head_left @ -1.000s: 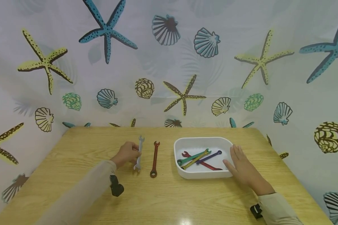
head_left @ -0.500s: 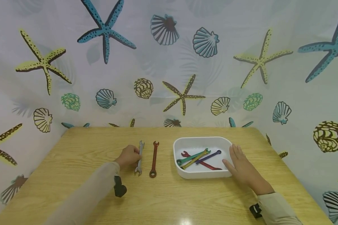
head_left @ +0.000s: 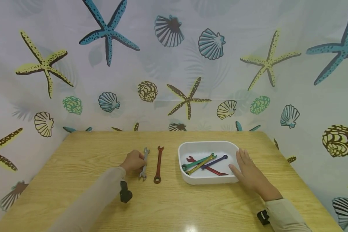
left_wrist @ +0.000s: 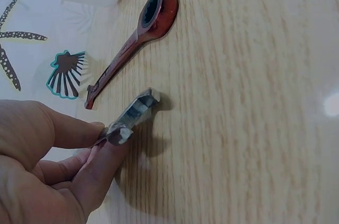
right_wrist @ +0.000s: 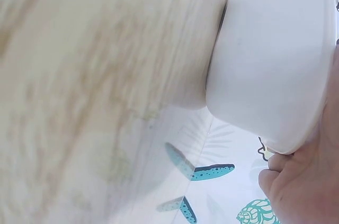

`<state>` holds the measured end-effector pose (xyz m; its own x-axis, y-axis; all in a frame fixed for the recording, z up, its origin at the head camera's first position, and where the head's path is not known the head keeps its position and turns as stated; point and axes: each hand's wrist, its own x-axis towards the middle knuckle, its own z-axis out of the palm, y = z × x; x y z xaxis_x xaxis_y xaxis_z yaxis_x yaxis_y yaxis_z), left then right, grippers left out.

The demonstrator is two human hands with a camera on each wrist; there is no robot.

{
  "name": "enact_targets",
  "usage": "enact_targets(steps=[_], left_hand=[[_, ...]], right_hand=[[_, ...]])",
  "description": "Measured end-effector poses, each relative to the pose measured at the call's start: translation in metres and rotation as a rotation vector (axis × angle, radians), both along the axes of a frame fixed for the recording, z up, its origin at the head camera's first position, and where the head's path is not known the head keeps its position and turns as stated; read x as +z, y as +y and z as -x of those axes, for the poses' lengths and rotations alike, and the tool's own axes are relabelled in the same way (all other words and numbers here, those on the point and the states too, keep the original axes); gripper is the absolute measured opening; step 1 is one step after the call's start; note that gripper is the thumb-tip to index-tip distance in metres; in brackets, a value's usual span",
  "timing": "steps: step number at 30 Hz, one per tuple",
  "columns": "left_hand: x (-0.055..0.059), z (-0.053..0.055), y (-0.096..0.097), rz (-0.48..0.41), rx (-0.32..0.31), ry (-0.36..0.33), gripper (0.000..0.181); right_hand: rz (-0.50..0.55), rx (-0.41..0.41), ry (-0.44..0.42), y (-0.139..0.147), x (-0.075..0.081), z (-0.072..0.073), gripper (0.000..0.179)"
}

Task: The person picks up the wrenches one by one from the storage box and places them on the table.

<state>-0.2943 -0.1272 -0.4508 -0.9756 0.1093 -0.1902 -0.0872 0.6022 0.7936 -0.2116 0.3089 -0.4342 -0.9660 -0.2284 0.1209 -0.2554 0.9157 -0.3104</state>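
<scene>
In the head view, the left hand (head_left: 134, 161) pinches a silver double open-ended wrench (head_left: 145, 158) between thumb and fingers, both ends showing past the grip. Just right of that hand, a narrow strip of wood apart, lies a red combination wrench (head_left: 159, 165); a wider gap separates it from the white tub (head_left: 209, 181). The right hand (head_left: 250, 175) lies along the tub's right rim, fingers straight, thumb over the edge. Inside, left of that thumb, green (head_left: 193, 165), yellow (head_left: 198, 166), purple (head_left: 216, 162) and red (head_left: 217, 171) wrenches overlap. Wooden tabletop (head_left: 168, 206) stretches toward the wearer and well out left of the left hand; its back edge, beyond both hands, meets a seashell-patterned cloth (head_left: 119, 74).

In the left wrist view, the silver wrench's near jaws stand tilted out past the fingertips, shadow beside them; whether they touch the wood is unclear. The red ring end lies apart, ahead of the fingers.

In the right wrist view, the right fingers touch the tub's rim, its outer wall beside them.
</scene>
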Motion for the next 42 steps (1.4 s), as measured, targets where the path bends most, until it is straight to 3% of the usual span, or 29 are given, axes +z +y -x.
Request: enact_targets(steps=[9,16,25,32,42], left_hand=[[-0.002,0.007,0.002,0.034,0.017,0.014,0.008],[0.000,0.005,0.003,0.160,0.001,0.083,0.013],[0.011,-0.001,0.006,0.294,-0.019,0.107,0.018],[0.012,-0.002,0.007,0.293,-0.007,0.077,0.022],[0.013,-0.003,0.007,0.297,-0.016,0.103,0.020]], right_hand=[[-0.005,0.005,0.007,0.000,0.000,0.000,0.079],[0.003,0.009,0.023,-0.001,0.000,-0.001,0.079],[0.004,-0.003,-0.001,-0.003,0.003,-0.003,0.080],[0.007,0.001,0.000,-0.004,0.003,-0.004,0.079],[0.003,0.007,0.004,-0.002,0.002,-0.003,0.079]])
